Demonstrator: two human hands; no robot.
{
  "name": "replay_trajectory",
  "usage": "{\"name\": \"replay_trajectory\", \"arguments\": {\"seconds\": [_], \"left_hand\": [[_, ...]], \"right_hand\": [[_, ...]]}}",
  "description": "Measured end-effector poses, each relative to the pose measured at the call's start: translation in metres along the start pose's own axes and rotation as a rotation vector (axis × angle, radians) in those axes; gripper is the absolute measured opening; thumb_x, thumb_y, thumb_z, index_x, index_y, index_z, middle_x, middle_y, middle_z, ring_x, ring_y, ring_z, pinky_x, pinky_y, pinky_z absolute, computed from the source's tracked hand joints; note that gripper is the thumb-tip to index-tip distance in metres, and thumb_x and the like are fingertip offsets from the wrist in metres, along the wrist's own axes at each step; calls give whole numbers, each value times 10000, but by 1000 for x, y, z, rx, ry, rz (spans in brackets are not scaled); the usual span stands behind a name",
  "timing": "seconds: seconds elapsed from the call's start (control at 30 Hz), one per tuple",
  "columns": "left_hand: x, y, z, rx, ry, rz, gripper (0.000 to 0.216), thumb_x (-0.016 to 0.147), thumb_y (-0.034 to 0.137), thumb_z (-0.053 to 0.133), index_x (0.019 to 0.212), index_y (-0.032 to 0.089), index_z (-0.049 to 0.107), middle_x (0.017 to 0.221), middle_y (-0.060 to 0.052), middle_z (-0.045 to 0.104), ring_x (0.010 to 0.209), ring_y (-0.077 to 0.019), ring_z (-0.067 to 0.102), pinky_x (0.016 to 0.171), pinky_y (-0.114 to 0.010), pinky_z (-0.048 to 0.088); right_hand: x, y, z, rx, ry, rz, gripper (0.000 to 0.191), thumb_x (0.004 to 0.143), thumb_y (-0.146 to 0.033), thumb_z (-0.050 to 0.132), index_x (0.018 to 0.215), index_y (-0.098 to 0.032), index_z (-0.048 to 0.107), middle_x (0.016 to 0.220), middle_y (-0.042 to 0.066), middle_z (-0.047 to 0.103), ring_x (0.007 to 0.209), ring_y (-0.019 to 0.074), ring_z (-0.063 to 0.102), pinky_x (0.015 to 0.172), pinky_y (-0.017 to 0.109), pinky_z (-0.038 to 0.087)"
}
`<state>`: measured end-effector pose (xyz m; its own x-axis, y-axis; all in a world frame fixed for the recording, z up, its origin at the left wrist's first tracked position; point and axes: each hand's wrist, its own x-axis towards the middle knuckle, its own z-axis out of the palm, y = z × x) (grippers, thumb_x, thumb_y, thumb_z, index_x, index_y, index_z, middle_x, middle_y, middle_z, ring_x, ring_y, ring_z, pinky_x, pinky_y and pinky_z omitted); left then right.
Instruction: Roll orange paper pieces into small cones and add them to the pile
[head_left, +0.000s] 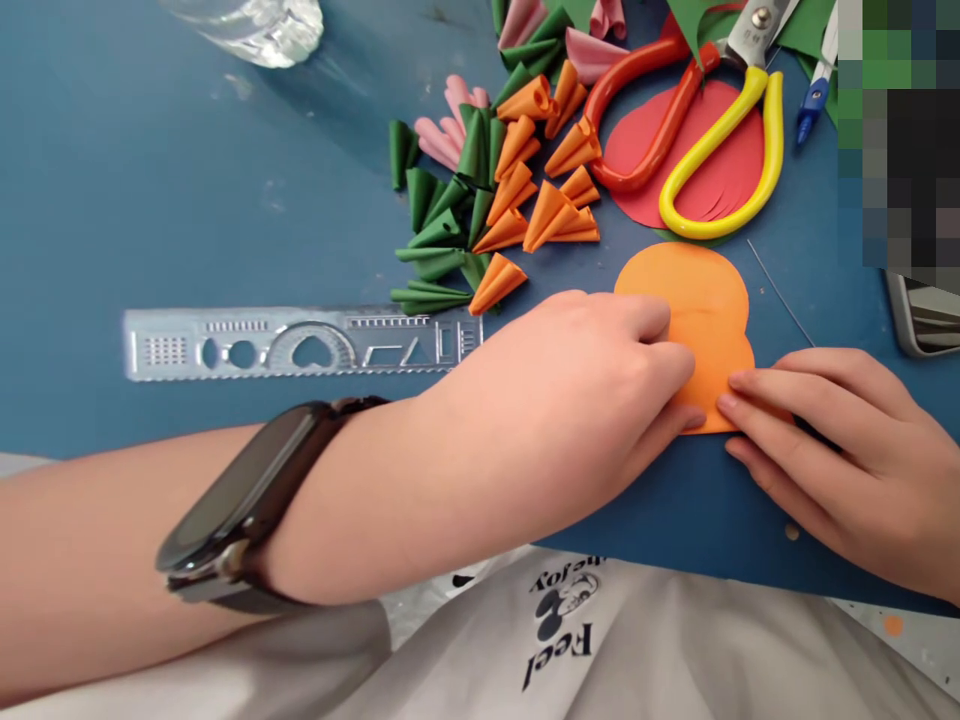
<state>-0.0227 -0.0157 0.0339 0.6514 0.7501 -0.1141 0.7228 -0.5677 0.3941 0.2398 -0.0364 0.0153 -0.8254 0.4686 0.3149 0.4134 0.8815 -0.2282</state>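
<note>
A piece of orange paper (694, 275) with a rounded, lobed outline lies on the blue table. My left hand (600, 385) comes across from the left, fingers curled down on the paper's left and lower part, the thumb near its bottom edge. Some of those fingertips are hidden behind the knuckles. At the paper's lower right edge, my right hand (855, 450) pinches it, with fingertips on top and the thumb low beside the edge. Beyond the paper lie red-and-yellow-handled scissors (720, 150), resting partly over red round paper pieces (652, 125).
Rolled paper cones in orange (551, 215), green (435, 230) and pink (442, 140) are heaped left of the scissors. A clear stencil ruler (225, 345) lies behind my left forearm. A glass (277, 30), a blue-tipped pen (812, 105) and a phone (922, 315) sit farther out.
</note>
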Motion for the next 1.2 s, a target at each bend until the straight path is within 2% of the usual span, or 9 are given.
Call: {"name": "replay_trajectory", "arguments": {"seconds": [0.13, 0.3, 0.5, 0.63, 0.8, 1.0, 1.2], "left_hand": [[1, 2, -5, 3, -56, 1, 350, 1065, 195, 640, 717, 193, 602, 769, -31, 538, 615, -177, 430, 604, -342, 298], [0, 2, -7, -18, -53, 19, 330, 1043, 116, 611, 721, 188, 601, 766, -27, 543, 614, -169, 440, 602, -333, 308], [2, 1, -3, 6, -64, 15, 328, 1069, 167, 593, 742, 193, 607, 775, -28, 547, 613, -183, 454, 597, -333, 289], [1, 2, -4, -3, -75, 2, 345, 1084, 176, 568, 740, 194, 597, 775, -19, 535, 609, -180, 448, 601, -334, 284], [0, 3, -5, -9, -48, 5, 401, 1103, 357, 623, 737, 195, 594, 750, -3, 492, 607, -179, 418, 594, -334, 268], [-1, 3, -2, -9, -54, 5, 385, 1092, 325, 628, 733, 190, 594, 747, -1, 481, 610, -176, 408, 593, -328, 258], [2, 4, -3, 3, -79, -15, 366, 1075, 299, 644, 730, 193, 585, 747, 6, 466, 606, -174, 408, 597, -327, 262]], "right_hand": [[0, -1, 0, -12, -4, 1, 267, 1009, -61, 764, 1269, -2, 768, 1199, 221, 806, 1061, 355, 710, 943, 520, 642], [1, -2, 0, -17, -16, -9, 271, 1039, -87, 738, 1272, 50, 745, 1217, 245, 782, 1093, 355, 683, 978, 522, 625], [-1, -4, 2, 4, -15, 64, 250, 1057, -98, 702, 1284, -4, 743, 1277, 250, 730, 1126, 359, 683, 1010, 529, 613], [-1, -5, 4, 10, -17, 67, 285, 1049, -100, 710, 1301, 31, 732, 1305, 266, 697, 1137, 381, 680, 1013, 541, 602], [2, -5, 2, -6, -14, 34, 307, 1051, -86, 699, 1309, 79, 712, 1267, 277, 716, 1114, 387, 673, 983, 545, 604], [4, -5, 3, -35, -14, 43, 277, 1068, -101, 681, 1298, 49, 719, 1244, 266, 731, 1107, 379, 680, 946, 548, 628], [3, -5, 3, -7, -22, 59, 288, 1047, -80, 695, 1289, 75, 720, 1273, 273, 682, 1114, 394, 674, 988, 546, 584]]}}
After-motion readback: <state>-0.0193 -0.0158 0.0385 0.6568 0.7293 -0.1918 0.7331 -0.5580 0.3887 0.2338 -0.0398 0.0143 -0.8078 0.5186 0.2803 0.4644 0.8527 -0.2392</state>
